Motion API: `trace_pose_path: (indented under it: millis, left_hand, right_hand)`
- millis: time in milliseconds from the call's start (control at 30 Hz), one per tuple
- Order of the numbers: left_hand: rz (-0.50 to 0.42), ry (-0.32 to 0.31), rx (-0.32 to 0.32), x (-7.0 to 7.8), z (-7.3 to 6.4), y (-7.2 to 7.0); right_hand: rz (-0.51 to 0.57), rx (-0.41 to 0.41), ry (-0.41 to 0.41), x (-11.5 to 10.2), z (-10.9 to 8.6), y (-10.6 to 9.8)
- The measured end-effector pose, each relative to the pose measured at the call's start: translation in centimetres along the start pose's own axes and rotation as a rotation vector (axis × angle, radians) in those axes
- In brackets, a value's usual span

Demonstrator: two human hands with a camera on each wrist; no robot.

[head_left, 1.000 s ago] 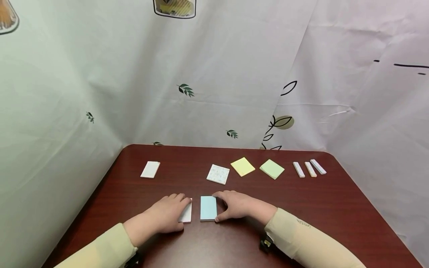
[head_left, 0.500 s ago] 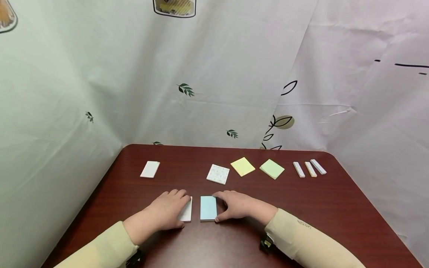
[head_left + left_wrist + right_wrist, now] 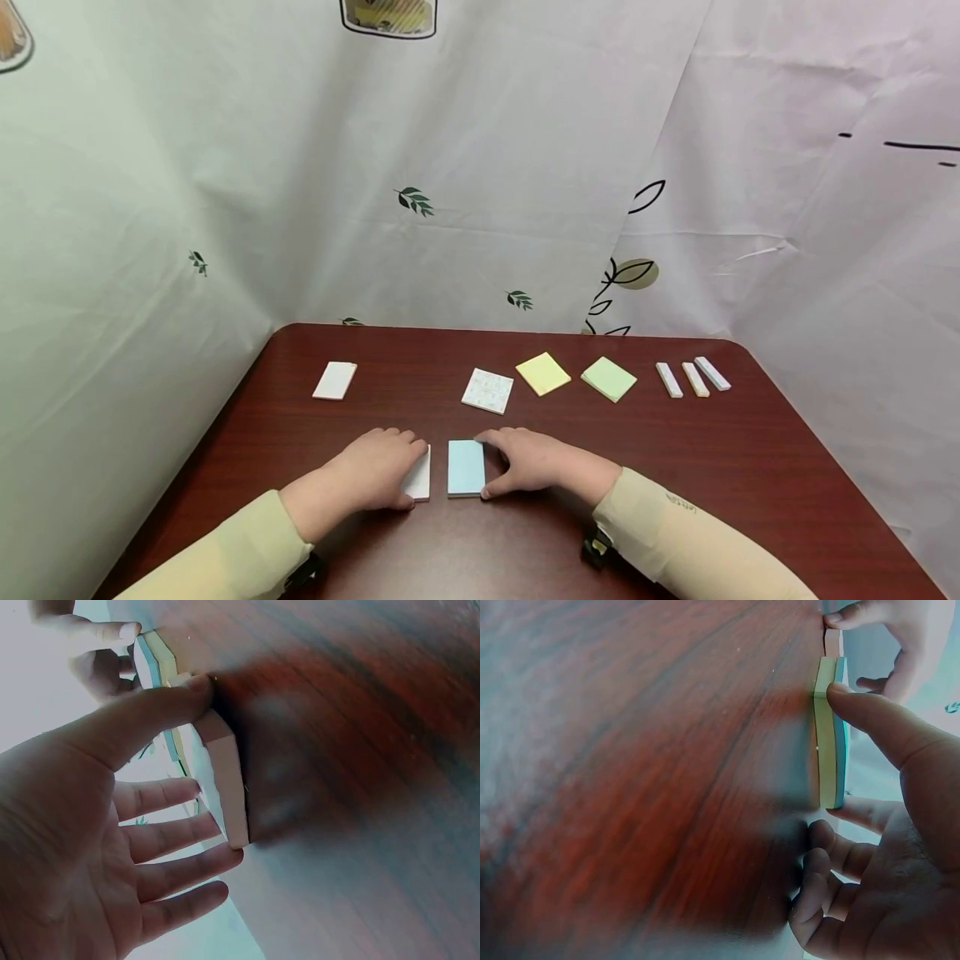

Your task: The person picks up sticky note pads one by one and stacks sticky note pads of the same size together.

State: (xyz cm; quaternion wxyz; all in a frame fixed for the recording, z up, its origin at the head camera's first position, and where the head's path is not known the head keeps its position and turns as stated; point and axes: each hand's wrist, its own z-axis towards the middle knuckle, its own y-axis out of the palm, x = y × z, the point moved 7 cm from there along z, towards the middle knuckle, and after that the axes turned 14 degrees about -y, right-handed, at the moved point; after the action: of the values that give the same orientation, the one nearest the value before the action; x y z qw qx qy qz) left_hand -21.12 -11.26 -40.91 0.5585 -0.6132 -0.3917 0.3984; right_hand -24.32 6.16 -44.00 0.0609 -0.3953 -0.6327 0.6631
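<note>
Looking down on the dark red bench, we find a person's two hands on two small pads of paper set side by side near its middle. The left hand pinches the white pad end to end, thumb at the near end and fingertips at the far one, so that from above we see only the pad's right-hand part. From the left wrist we note this pad's pinkish side and the hand's fingers spread well apart. The right hand pinches the blue pad at its right-hand corners, between thumb and forefinger; from the right wrist we see the other fingers bent and a pale yellow layer beneath the blue. Between the two pads we observe a narrow gap.

Farther back we count, from left to right, an oblong pad in white, a patterned pad, a yellow pad, a green pad and three narrow strips grouped near the far right corner. Behind the bench we see a whitish cloth printed with leaves. Pale sleeves cover both forearms.
</note>
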Motion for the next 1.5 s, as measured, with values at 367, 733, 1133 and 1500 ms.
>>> trace_pose_path:
  millis: [367,733,1133,1500]
  left_hand:
    - [0.006,0.084,0.078,0.2,-0.2,-0.2]
    - [-0.008,0.171,0.225,0.2,0.5,-0.7]
    - [-0.234,0.014,0.108,-2.3,1.3,-1.0]
    - [-0.650,-0.056,-0.111,-3.9,2.2,-0.5]
  right_hand:
    - [-0.005,-0.001,-0.001,0.0,0.0,0.0]
    - [-0.004,0.004,0.004,0.0,0.0,0.0]
    - [-0.008,-0.006,0.009,0.1,0.0,0.1]
    - [-0.022,-0.013,0.009,0.2,0.1,0.1]
